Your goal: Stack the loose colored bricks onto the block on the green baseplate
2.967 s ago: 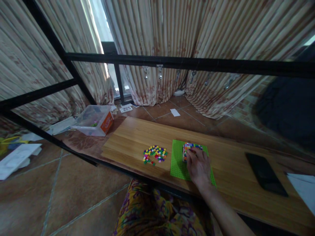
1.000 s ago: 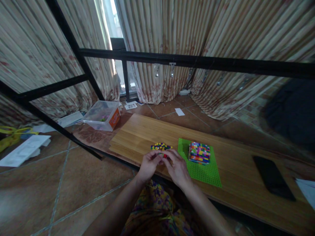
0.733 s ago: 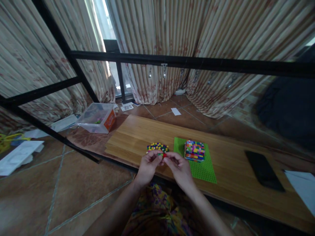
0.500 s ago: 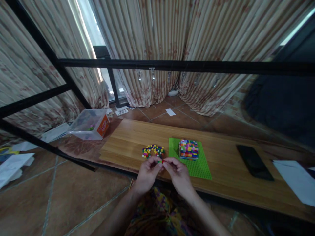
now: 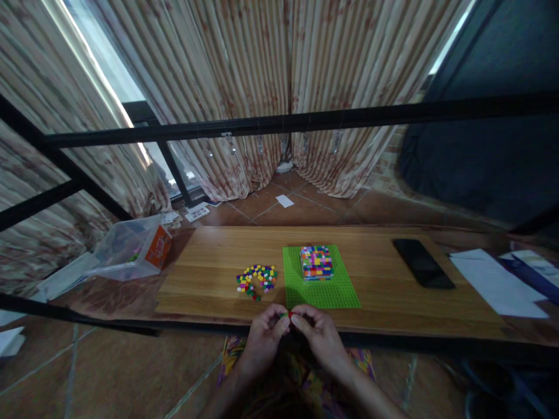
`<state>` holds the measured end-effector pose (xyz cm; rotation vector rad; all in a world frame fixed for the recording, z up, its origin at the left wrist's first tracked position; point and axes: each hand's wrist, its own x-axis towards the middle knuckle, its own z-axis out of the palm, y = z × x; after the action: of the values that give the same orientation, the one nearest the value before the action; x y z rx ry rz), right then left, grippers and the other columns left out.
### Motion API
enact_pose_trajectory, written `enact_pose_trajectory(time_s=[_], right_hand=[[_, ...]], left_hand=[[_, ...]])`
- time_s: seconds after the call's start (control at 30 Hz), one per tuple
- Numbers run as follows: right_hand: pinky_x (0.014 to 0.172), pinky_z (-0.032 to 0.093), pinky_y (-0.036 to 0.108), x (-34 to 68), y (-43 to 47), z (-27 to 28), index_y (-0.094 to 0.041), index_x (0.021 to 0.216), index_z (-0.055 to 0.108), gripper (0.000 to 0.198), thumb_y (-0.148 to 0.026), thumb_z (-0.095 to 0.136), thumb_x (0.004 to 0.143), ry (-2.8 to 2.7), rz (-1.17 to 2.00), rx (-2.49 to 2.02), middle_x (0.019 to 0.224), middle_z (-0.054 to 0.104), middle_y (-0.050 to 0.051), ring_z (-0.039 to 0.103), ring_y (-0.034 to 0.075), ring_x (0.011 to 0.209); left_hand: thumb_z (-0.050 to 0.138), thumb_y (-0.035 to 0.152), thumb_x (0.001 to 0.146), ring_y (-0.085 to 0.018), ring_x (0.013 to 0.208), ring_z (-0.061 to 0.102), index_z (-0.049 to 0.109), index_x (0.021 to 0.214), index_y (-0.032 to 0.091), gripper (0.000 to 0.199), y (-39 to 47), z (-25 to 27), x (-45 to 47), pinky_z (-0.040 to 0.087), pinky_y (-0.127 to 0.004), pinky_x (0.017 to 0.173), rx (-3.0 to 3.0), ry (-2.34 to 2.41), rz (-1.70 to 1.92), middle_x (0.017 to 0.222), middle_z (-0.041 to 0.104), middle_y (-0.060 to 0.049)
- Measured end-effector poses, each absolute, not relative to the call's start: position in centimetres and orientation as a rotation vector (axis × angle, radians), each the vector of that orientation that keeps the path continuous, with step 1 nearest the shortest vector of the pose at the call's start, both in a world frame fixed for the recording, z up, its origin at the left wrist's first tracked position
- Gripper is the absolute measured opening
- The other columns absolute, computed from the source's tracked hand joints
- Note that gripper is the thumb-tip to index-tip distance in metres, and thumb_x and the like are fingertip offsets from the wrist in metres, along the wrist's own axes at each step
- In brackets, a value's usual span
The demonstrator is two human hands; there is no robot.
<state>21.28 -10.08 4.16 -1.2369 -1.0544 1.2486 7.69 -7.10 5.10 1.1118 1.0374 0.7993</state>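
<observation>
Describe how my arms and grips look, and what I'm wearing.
Your left grip and right grip are ungloved, slim-fingered hands. Your forearms show no sleeves, watches or wristbands. I can't make out rings. Yellow-and-purple patterned cloth covers your lap.

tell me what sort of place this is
Probably a room in a home: floral striped curtains hang by a window, a low wooden board serves as a tabletop, and toy bricks lie on it beside a green baseplate.
</observation>
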Motion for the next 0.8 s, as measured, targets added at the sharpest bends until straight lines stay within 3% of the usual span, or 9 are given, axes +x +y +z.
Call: enact_pose_trajectory(time_s=[0.43,0.8], right_hand=[[0.058,0.04,0.025,23.4,-10.1,4.0,-0.017,0.08,0.067,0.035,-0.051,0.066,0.073,-0.857,1.219,-1.271,0.06,0.056,-0.002,0.048,0.012,0.058],[0.074,0.047,0.033,32.5,-6.3,3.9,-0.018,0.087,0.067,0.029,-0.042,0.053,0.084,-1.255,0.462,-1.667,0.087,0.07,0.008,0.063,0.022,0.081]], left_hand=[[0.068,0.04,0.071,-0.009,0.06,0.049,0.058,0.083,0.017,0.028,-7.3,4.7,8.8,0.038,-0.021,0.061,0.928,0.974,0.792,0.067,0.056,0.002],[0.07,0.038,0.064,-0.009,0.055,0.039,0.059,0.067,0.015,0.025,-11.9,1.8,9.7,0.029,-0.021,0.053,1.023,0.985,0.459,0.056,0.048,0.004]])
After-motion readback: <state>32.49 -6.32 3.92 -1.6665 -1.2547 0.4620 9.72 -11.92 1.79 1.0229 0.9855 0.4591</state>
